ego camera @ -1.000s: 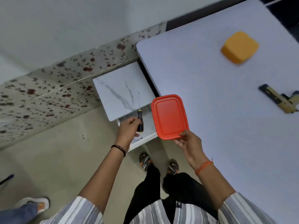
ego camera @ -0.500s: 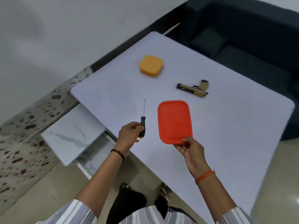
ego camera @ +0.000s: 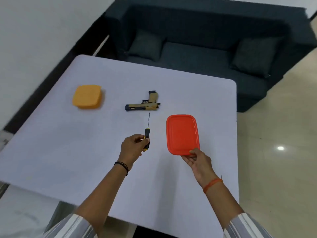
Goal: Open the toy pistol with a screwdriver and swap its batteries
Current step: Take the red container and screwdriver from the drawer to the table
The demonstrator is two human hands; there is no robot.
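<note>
The left hand grips a screwdriver by its black-and-yellow handle, blade pointing away. The right hand pinches the near edge of a red lid, held up over the white desk. The toy pistol lies flat just beyond the blade tip — an orange box sits well off past the left hand.

We see a pale lavender table with rounded far corners. On it lies the toy pistol, flat on its side, muzzle to the left and grip pointing away from us. Well to the left of the pistol sits an orange box with its lid on, apart from the pistol and nearer the table's left edge.
</note>
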